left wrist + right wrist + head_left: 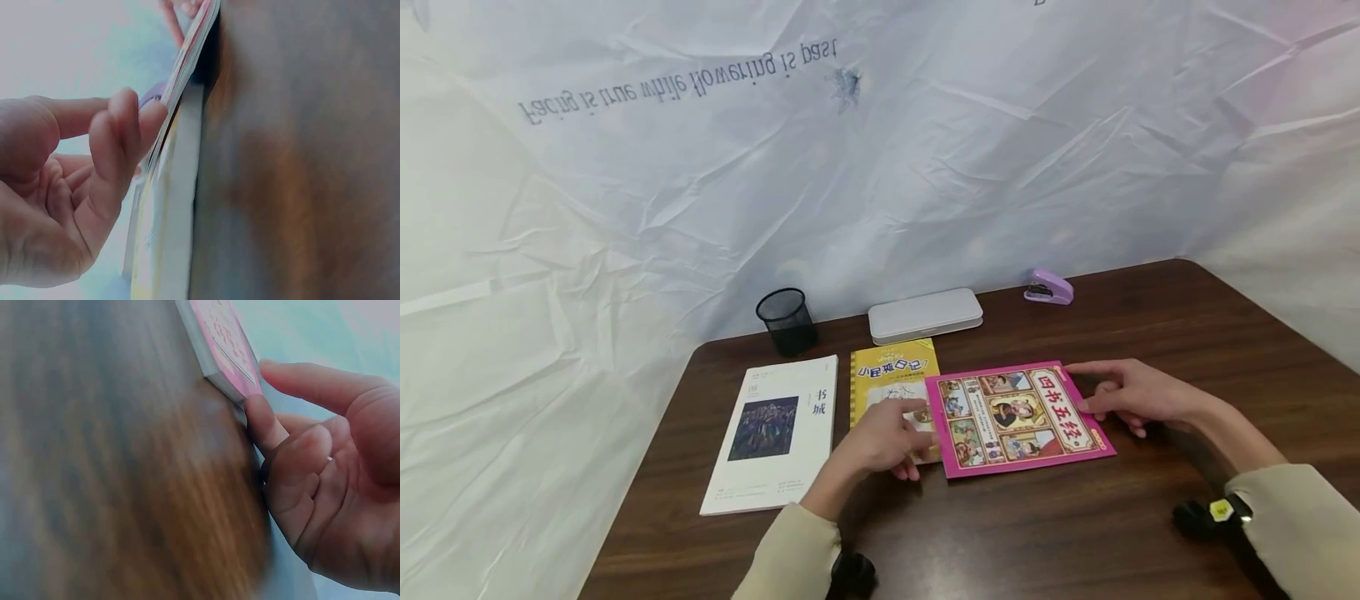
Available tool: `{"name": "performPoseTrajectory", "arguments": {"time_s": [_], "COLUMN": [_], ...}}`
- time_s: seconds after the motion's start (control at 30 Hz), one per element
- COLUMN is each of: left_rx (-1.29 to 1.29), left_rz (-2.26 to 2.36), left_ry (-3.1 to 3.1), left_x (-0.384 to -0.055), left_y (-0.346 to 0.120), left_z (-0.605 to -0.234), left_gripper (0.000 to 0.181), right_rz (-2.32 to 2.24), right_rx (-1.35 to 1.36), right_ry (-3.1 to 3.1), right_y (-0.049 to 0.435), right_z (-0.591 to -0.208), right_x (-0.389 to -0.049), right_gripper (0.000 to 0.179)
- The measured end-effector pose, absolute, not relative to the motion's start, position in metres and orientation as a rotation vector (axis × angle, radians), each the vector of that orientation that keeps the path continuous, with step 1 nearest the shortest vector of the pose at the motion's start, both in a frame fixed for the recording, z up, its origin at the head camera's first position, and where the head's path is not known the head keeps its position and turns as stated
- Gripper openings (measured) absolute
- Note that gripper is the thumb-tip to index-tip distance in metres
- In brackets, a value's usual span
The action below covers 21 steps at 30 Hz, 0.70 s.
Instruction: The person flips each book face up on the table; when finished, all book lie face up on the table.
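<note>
A pink picture book (1017, 419) lies partly over the right side of a yellow book (891, 362). My left hand (883, 437) is over the yellow book, its fingertips at the pink book's left edge. Its thumb (153, 119) shows beside the pages in the left wrist view. At the opposite edge is my right hand (1138, 396), index finger stretched toward the far corner. In the right wrist view, that hand's thumb (259, 415) is right at the pink book's near corner. The other fingers of both hands are loosely bent.
A white book (812, 450) lies on the brown table (1000, 533) at the left. Along the back are a black mesh pen holder (790, 325), a white case (925, 315) and a purple stapler (1049, 287). A pale wrinkled sheet (880, 167) hangs behind.
</note>
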<state>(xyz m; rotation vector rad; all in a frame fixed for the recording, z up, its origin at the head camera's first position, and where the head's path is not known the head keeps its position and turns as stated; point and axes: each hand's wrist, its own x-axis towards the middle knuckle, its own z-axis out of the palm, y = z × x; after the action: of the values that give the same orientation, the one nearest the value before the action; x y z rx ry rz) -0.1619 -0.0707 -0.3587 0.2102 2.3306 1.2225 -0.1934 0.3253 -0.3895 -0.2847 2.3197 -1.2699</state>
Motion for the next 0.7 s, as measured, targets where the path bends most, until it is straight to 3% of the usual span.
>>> {"name": "performPoseTrajectory", "arguments": {"time_s": [0.7], "left_rx": [0.236], "left_rz": [1.157], "left_ry": [2.543], "left_x": [-0.214], "left_y": [-0.055], "left_z": [-0.366], "left_gripper": [0.055], "right_rz": [-1.191], "right_rx": [-0.386], "right_ry": [2.343], "right_y": [0.326], "right_z": [-0.382], "right_x": [-0.156], "right_gripper": [0.085]}}
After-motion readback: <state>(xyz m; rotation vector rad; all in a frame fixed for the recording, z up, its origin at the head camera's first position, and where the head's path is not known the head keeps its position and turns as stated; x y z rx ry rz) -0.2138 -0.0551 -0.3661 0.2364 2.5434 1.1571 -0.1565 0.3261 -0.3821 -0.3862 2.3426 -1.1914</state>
